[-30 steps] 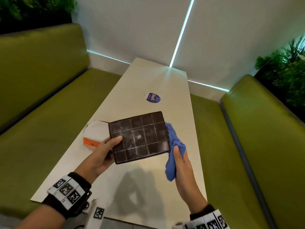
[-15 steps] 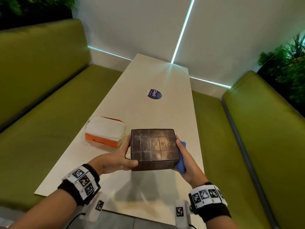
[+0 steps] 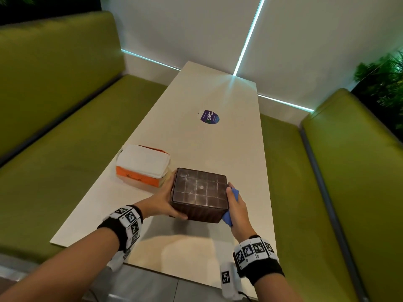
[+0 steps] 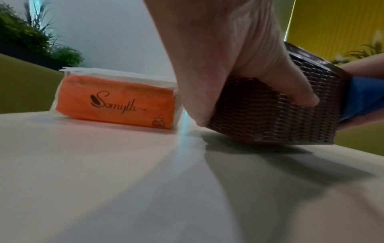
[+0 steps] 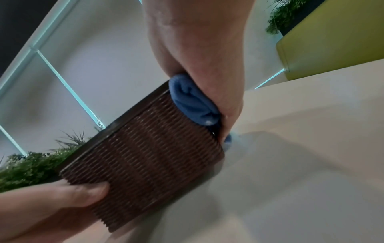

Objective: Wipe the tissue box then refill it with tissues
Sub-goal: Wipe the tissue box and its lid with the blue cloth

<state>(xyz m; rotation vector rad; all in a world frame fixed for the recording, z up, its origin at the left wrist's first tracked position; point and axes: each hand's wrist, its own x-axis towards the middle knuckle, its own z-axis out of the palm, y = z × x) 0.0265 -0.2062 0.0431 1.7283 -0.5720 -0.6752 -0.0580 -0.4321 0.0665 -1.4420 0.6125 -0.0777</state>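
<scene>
On the left side of the pale bench (image 3: 152, 236) lies an orange tissue pack (image 3: 142, 168), printed "Somyth", with white tissues showing on top; it rests flat, just beside the left hand (image 3: 161, 201). That hand grips the left side of the brown woven tissue box (image 3: 199, 196), thumb curled across its near wall and palm against its flank. The box sits near the bench's front edge, its gridded face turned upward, tilted so that its near lower edge is lifted slightly off the surface in the left wrist view. Against the box's right side the right hand (image 3: 236, 209) presses a bunched blue cloth (image 3: 227, 217), fingers wrapped over the cloth and holding it to the weave. Farther along the bench is a round purple sticker (image 3: 209, 117), well apart from the box
</scene>
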